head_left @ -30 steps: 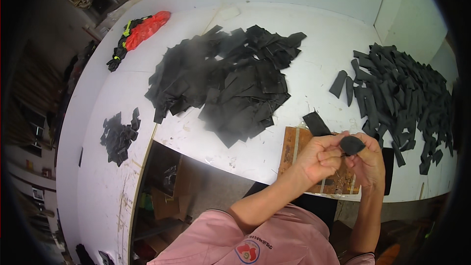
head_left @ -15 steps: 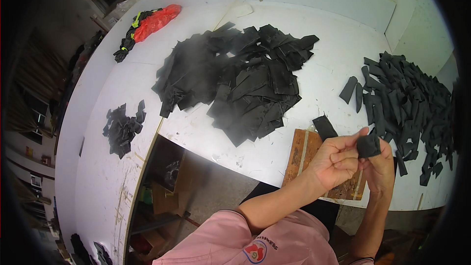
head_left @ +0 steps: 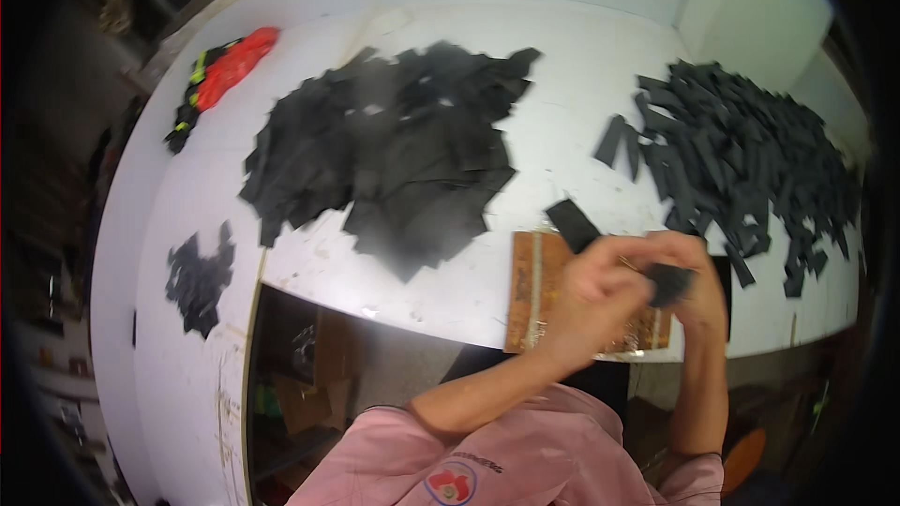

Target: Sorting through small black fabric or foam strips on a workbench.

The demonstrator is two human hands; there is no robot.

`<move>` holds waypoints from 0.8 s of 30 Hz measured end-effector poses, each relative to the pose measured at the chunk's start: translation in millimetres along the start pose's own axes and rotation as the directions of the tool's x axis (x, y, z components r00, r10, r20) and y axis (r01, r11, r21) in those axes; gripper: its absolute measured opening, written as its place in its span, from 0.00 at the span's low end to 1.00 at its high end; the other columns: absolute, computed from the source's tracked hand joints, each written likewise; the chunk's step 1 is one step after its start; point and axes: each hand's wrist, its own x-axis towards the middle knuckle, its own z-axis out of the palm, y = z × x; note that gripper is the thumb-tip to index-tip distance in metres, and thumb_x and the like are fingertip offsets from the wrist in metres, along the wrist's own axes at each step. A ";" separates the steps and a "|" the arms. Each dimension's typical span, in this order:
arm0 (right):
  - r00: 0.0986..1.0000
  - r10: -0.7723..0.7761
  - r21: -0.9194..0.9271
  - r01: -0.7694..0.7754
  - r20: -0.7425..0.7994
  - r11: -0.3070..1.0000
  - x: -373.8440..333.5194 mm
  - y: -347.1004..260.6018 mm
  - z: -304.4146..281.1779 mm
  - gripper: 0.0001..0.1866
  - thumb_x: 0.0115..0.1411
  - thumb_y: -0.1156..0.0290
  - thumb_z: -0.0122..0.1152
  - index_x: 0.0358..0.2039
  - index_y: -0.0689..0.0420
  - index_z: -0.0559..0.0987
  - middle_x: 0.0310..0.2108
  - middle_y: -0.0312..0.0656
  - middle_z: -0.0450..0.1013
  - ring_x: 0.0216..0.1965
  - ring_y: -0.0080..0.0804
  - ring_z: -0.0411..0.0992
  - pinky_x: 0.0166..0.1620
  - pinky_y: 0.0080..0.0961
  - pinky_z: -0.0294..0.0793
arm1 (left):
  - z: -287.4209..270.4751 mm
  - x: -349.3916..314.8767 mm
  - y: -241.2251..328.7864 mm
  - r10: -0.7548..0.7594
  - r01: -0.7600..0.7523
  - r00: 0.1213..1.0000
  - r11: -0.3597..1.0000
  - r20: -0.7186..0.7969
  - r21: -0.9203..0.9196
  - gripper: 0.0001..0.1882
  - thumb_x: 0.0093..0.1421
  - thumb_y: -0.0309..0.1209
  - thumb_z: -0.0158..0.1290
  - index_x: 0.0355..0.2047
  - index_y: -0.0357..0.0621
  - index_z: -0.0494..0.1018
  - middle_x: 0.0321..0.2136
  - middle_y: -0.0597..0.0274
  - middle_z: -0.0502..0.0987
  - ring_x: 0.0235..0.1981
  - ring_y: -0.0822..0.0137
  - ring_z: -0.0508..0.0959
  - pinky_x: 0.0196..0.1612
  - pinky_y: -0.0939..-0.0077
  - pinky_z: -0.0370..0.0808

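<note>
Both my hands meet above a brown wooden board (head_left: pixel 522 305) at the table's front edge. My right hand (head_left: pixel 703 286) is closed around a small black fabric piece (head_left: pixel 669 287), which looks folded or rolled. Against that piece, my left hand (head_left: pixel 600 295) has its fingers curled together and is smeared by motion. A thin yellowish sliver shows by its fingertips; what it grips, I cannot make out. Just beyond my left hand, a flat black strip (head_left: pixel 572 223) lies over the board's far edge.
A wide heap of flat black fabric pieces (head_left: pixel 422 169) covers the table's middle. Narrow black pieces (head_left: pixel 722 141) are piled at the right. Farther left are a small black pile (head_left: pixel 200 281) and a red plastic bag (head_left: pixel 239 66). The white table (head_left: pixel 441 305) has a cut-out front edge.
My view has shifted, so the table's contents sit farther left. My left hand has curled its fingers more, and the black piece has turned and dropped lower between my hands.
</note>
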 end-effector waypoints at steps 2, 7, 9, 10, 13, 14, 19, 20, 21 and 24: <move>0.992 0.060 0.194 -0.037 -0.113 0.980 -5.2 29.4 2.2 0.08 0.56 0.70 0.52 0.26 0.61 0.73 0.24 0.33 0.68 0.25 0.18 0.65 0.28 0.14 0.63 | -31.0 9.4 -15.5 -0.253 0.247 0.967 0.906 0.028 -0.344 0.14 0.54 0.21 0.45 0.42 0.41 0.64 0.15 0.70 0.67 0.07 0.83 0.56 0.09 0.90 0.51; 0.999 0.033 0.105 -0.030 -0.022 0.994 -1.3 6.6 8.9 0.09 0.56 0.68 0.52 0.22 0.59 0.70 0.21 0.31 0.66 0.22 0.16 0.62 0.26 0.12 0.61 | -30.4 17.2 -7.2 -0.312 0.431 0.900 0.543 0.303 -0.721 0.12 0.57 0.23 0.41 0.42 0.38 0.64 0.17 0.66 0.66 0.05 0.81 0.56 0.07 0.88 0.53; 0.998 0.051 0.088 -0.049 -0.020 0.995 4.3 -7.7 15.5 0.10 0.56 0.68 0.52 0.21 0.59 0.70 0.20 0.31 0.65 0.21 0.16 0.61 0.26 0.12 0.61 | -30.1 19.2 -4.3 -0.192 0.536 0.844 0.276 0.500 -0.798 0.12 0.58 0.23 0.39 0.43 0.37 0.64 0.17 0.65 0.66 0.05 0.80 0.55 0.07 0.88 0.54; 0.996 0.085 0.064 -0.083 -0.036 0.995 6.7 -12.1 16.0 0.10 0.56 0.67 0.52 0.22 0.59 0.70 0.20 0.31 0.65 0.21 0.16 0.61 0.26 0.12 0.61 | -27.9 18.2 -2.9 -0.213 0.495 0.866 0.245 0.452 -0.833 0.13 0.58 0.23 0.39 0.44 0.36 0.63 0.20 0.62 0.67 0.04 0.80 0.55 0.07 0.87 0.54; 0.993 0.120 -0.030 -0.120 0.009 0.992 2.9 12.8 -0.4 0.10 0.56 0.67 0.52 0.24 0.60 0.71 0.20 0.31 0.65 0.21 0.17 0.62 0.26 0.12 0.62 | -44.3 18.2 -27.0 -0.151 0.492 0.870 0.248 0.468 -0.835 0.17 0.60 0.23 0.34 0.49 0.42 0.62 0.29 0.54 0.73 0.06 0.83 0.57 0.08 0.90 0.54; 0.989 0.146 0.117 -0.146 0.006 0.982 -2.9 21.9 -2.6 0.10 0.57 0.66 0.52 0.24 0.60 0.71 0.21 0.31 0.65 0.21 0.17 0.62 0.26 0.12 0.62 | -44.5 14.3 -29.7 -0.234 0.438 0.899 0.466 0.370 -0.769 0.16 0.59 0.23 0.36 0.49 0.42 0.62 0.29 0.55 0.73 0.06 0.83 0.58 0.08 0.90 0.54; 0.991 0.123 0.195 -0.112 -0.044 0.974 -9.7 29.2 -6.8 0.10 0.57 0.66 0.52 0.25 0.59 0.72 0.21 0.31 0.66 0.22 0.16 0.63 0.27 0.13 0.63 | -15.1 0.4 -12.8 0.116 -0.107 0.993 0.934 -0.007 0.341 0.17 0.58 0.25 0.42 0.49 0.38 0.61 0.33 0.62 0.73 0.19 0.83 0.68 0.18 0.92 0.62; 0.996 0.087 0.074 -0.084 -0.032 0.994 -6.8 29.0 -9.5 0.09 0.57 0.67 0.51 0.25 0.59 0.72 0.21 0.31 0.65 0.21 0.15 0.62 0.26 0.12 0.62 | -1.1 1.8 -7.8 0.213 -0.203 0.977 0.916 0.007 0.346 0.16 0.58 0.26 0.46 0.47 0.40 0.64 0.26 0.66 0.71 0.18 0.82 0.64 0.20 0.91 0.62; 0.996 0.082 0.070 -0.079 -0.036 0.994 -5.7 27.3 -7.4 0.09 0.57 0.67 0.51 0.25 0.59 0.72 0.21 0.31 0.65 0.21 0.15 0.62 0.26 0.12 0.62 | -5.3 2.7 -9.5 0.214 -0.206 0.977 0.916 0.014 0.345 0.16 0.58 0.26 0.46 0.47 0.40 0.64 0.26 0.66 0.71 0.18 0.82 0.64 0.20 0.91 0.62; 0.989 -0.080 -0.218 0.051 -0.127 0.975 -6.9 17.4 0.8 0.08 0.55 0.68 0.52 0.25 0.60 0.71 0.21 0.30 0.64 0.22 0.15 0.59 0.26 0.13 0.60 | -10.8 3.2 -3.2 0.215 -0.204 0.976 0.858 0.031 0.471 0.07 0.55 0.24 0.49 0.34 0.37 0.72 0.22 0.69 0.71 0.16 0.83 0.64 0.19 0.90 0.61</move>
